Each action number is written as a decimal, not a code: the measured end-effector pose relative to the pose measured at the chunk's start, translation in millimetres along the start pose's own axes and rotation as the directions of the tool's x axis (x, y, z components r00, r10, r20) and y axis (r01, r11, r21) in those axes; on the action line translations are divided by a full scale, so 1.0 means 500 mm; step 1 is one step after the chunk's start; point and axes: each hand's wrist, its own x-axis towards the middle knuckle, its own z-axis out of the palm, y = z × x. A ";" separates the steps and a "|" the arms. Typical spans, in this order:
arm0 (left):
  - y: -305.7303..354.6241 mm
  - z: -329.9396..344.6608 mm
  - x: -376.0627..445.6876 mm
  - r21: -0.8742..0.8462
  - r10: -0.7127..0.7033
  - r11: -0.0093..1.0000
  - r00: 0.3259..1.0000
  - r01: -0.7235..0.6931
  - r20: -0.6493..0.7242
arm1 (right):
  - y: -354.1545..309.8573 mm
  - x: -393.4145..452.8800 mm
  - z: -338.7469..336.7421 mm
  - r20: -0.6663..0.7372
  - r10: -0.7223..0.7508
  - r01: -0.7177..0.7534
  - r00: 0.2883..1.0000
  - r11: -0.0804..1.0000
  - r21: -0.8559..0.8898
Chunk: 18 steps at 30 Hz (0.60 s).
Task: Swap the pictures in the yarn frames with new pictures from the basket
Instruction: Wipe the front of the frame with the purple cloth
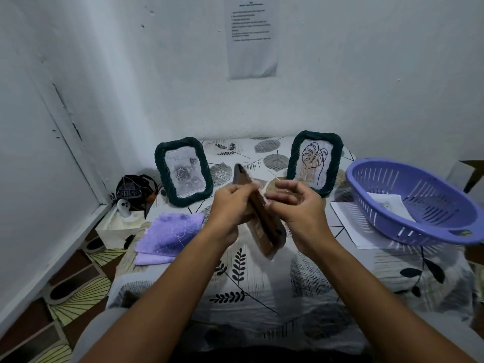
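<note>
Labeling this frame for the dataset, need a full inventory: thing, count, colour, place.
yarn frames: 2, dark green, standing at table back, rose picture left, leaf picture right
held frame: 1, brown back, edge-on, centre
basket: 1, purple, right, papers inside
paper: white, under basket
cloth: purple, folded, left
pouch: dark, left of table
wall sheet: white, printed
tablecloth: leaf print
left hand: grips held frame
right hand: fingers curled at frame
</note>
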 end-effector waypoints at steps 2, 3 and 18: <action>-0.004 0.000 0.001 -0.079 0.001 0.997 1.000 -0.002 -0.009 | -0.005 -0.011 0.009 0.049 -0.101 0.106 0.994 0.990 -0.097; -0.005 -0.002 0.001 -0.124 0.000 0.992 1.000 0.000 0.000 | -0.009 -0.015 0.014 0.078 -0.138 0.148 0.987 0.978 -0.145; -0.076 -0.084 0.017 -0.502 -0.204 0.820 0.959 0.276 0.194 | 0.053 0.064 -0.054 -0.032 0.435 -0.434 0.900 0.885 -0.166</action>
